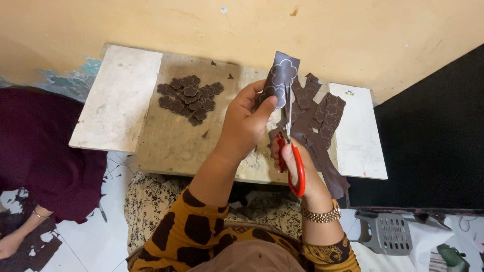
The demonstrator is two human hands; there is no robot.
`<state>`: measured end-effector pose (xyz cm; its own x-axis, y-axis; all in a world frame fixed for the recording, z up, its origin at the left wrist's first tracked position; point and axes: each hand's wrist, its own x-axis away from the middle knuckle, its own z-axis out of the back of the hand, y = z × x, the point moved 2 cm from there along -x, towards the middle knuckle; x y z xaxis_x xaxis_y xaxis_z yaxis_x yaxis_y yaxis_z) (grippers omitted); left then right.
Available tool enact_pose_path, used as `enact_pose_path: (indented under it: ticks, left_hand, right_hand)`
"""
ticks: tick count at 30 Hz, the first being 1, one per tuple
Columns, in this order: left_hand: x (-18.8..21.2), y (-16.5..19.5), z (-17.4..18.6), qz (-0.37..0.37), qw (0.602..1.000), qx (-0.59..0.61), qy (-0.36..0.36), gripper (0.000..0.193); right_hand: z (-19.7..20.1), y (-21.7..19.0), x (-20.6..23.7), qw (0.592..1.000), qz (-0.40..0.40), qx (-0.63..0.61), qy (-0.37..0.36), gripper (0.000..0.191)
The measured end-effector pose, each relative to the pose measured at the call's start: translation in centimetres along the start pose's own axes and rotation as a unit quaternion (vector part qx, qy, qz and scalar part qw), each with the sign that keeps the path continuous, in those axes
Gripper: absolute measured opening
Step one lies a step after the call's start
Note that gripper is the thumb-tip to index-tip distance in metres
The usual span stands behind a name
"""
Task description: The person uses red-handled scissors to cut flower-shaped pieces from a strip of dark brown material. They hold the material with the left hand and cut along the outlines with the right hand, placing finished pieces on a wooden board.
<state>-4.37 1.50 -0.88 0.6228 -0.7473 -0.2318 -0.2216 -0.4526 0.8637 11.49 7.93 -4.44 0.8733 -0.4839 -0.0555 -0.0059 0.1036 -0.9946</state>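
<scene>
Low worn wooden board [171, 141] against an ochre wall; left hand [244, 123] pinches a dark brown strip [280, 78] marked with pale scalloped flower outlines, upright above its fingertips. Right hand [297, 163], fingers clenched through red-handled scissors [291, 151], blades meeting the strip from below; best to follow the outline closely. Beyond the left fingers, cut flower pieces [189, 98]; beyond the right, limp offcut strips [322, 126]

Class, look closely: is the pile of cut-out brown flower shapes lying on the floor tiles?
No, the pile of flower shapes lies on the low wooden table.
</scene>
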Motion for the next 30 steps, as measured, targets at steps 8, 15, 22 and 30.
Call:
enact_pose_path:
  ticks: [8,15,22,30]
  left_hand:
    - [0.6,1.4,-1.3,-0.011,1.0,-0.001,-0.002,0.036]
    - [1.0,1.7,-2.1,-0.039,0.999,-0.03,0.02,0.034]
    - [1.3,1.9,-2.5,-0.052,0.998,-0.027,0.014,0.036]
    - [1.5,1.6,-2.3,-0.061,0.996,-0.057,0.008,0.045]
  right_hand:
    - [0.1,-0.4,0.1,1.0,0.015,0.001,-0.004,0.065]
    - [0.2,-0.1,0.1,1.0,0.012,-0.002,0.012,0.064]
    - [-0.1,0.2,0.0,0.998,-0.004,-0.033,0.054,0.057]
    - [0.1,0.6,0.1,0.998,0.003,-0.053,0.038,0.059]
